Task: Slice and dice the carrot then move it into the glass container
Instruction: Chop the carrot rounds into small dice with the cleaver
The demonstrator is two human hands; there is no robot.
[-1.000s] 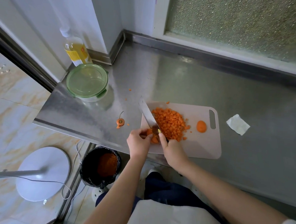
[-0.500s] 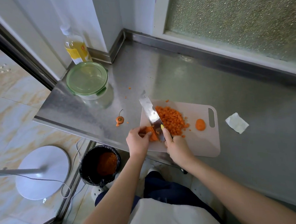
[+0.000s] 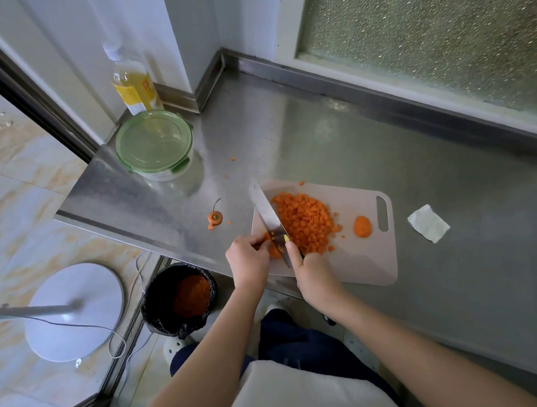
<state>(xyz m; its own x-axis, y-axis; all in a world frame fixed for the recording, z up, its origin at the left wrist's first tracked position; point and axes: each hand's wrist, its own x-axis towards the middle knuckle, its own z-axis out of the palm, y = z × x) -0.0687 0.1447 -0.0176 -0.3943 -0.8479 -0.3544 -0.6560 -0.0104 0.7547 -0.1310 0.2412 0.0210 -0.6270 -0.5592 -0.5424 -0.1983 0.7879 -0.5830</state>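
A pile of diced carrot (image 3: 304,219) lies on the pale cutting board (image 3: 364,262). A round carrot slice (image 3: 362,226) sits near the board's handle slot. My left hand (image 3: 247,260) pinches the remaining carrot piece (image 3: 273,250) at the board's near left corner. My right hand (image 3: 314,273) grips the knife (image 3: 268,217) by its handle, index finger along the blade, which crosses that piece and points away to the left. The glass container (image 3: 154,144) with a green lid stands at the counter's left end.
A carrot top (image 3: 215,216) and small carrot bits lie on the steel counter (image 3: 327,150) left of the board. An oil bottle (image 3: 133,86) stands behind the container. A folded paper tissue (image 3: 428,223) lies right of the board. A black bin (image 3: 178,298) sits on the floor below the counter edge.
The knife rose and came down again across the carrot piece under my left hand. The blade now lies slightly further left; both hands stay at the board's near left corner.
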